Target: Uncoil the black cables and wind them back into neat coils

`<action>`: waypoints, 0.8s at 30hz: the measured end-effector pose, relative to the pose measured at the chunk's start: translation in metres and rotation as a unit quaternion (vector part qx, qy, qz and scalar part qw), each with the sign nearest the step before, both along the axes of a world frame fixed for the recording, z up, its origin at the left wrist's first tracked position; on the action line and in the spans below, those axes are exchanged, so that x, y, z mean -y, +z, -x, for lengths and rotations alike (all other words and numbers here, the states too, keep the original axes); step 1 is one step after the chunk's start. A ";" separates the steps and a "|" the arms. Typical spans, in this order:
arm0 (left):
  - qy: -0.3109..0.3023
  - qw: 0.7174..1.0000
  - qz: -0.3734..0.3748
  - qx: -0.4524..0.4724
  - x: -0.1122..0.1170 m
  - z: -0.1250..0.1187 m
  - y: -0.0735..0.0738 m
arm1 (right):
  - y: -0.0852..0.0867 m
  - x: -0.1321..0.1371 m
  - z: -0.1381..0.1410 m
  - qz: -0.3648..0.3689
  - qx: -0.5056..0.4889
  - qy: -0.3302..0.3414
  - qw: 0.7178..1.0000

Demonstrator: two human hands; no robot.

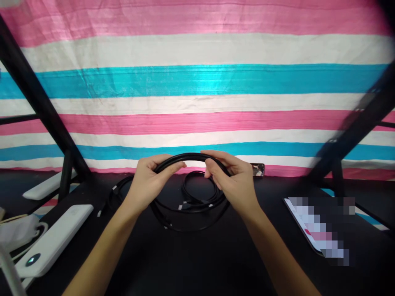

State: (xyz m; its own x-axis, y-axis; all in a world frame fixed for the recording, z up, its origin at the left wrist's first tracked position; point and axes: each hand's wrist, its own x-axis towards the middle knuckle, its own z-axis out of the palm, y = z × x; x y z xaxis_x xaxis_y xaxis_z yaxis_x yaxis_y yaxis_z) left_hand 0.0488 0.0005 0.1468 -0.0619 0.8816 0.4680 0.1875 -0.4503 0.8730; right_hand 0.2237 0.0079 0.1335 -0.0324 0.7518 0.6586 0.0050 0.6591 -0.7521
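Both my hands hold a coil of black cable (193, 157) above the black table (197, 255). My left hand (151, 181) grips the coil's left side, fingers curled round the strands. My right hand (234, 181) is closed round the right side, thumb and fingers pinching the top arc. The lower part of the coil (191, 205) hangs down onto the table, with small white tags on the strands. More loops trail off to the left (115, 193).
A white power bank (52, 240) with a lit button lies at the left, another white one (46, 185) behind it. A phone (321, 224) lies at the right. Black frame struts rise at both sides before a pink, white and blue striped cloth (197, 82).
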 end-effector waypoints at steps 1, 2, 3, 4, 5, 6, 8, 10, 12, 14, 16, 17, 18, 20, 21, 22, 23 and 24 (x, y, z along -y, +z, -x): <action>-0.002 1.000 0.011 0.019 -0.001 0.002 0.000 | 0.000 0.000 0.001 0.016 -0.010 0.007 1.000; -0.007 0.999 0.022 0.045 -0.002 0.004 0.000 | 0.000 0.000 0.001 0.036 -0.022 0.018 0.999; -0.013 0.996 0.033 0.077 -0.003 0.006 0.000 | 0.001 0.000 0.002 0.059 -0.036 0.033 0.997; -0.022 0.993 0.042 0.112 -0.004 0.007 -0.001 | 0.001 0.000 0.003 0.083 -0.051 0.051 0.994; -0.030 0.988 0.049 0.147 -0.006 0.007 -0.002 | 0.001 0.000 0.003 0.106 -0.069 0.069 0.990; -0.036 0.982 0.055 0.177 -0.007 0.007 -0.003 | 0.001 0.000 0.004 0.125 -0.089 0.085 0.984; -0.041 0.973 0.063 0.218 -0.008 0.004 -0.006 | 0.000 0.000 0.005 0.153 -0.129 0.106 0.974; -0.039 0.968 0.067 0.237 -0.009 0.000 -0.008 | -0.001 0.000 0.006 0.165 -0.163 0.106 0.967; -0.042 0.967 0.066 0.242 -0.010 -0.002 -0.009 | -0.002 0.000 0.006 0.164 -0.185 0.097 0.964; -0.048 0.966 0.067 0.244 -0.009 -0.004 -0.008 | -0.002 0.000 0.007 0.157 -0.201 0.085 0.963; -0.052 0.964 0.068 0.253 -0.007 -0.004 -0.006 | -0.003 0.000 0.008 0.151 -0.216 0.075 0.962; -0.052 0.962 0.068 0.259 -0.006 -0.005 -0.006 | -0.003 0.000 0.009 0.148 -0.225 0.072 0.960; -0.050 0.960 0.067 0.267 -0.005 -0.006 -0.006 | -0.003 0.001 0.010 0.145 -0.236 0.070 0.958; -0.045 0.955 0.065 0.287 -0.003 -0.009 -0.007 | -0.004 0.002 0.012 0.138 -0.259 0.069 0.953; -0.042 0.951 0.063 0.300 -0.002 -0.012 -0.009 | -0.004 0.003 0.013 0.133 -0.271 0.068 0.951; -0.041 0.947 0.063 0.313 -0.001 -0.016 -0.010 | -0.004 0.003 0.014 0.127 -0.280 0.065 0.949; -0.041 0.942 0.063 0.326 0.000 -0.019 -0.012 | -0.004 0.004 0.014 0.121 -0.288 0.061 0.948; -0.041 0.939 0.061 0.337 0.000 -0.023 -0.014 | -0.004 0.004 0.015 0.115 -0.294 0.056 0.947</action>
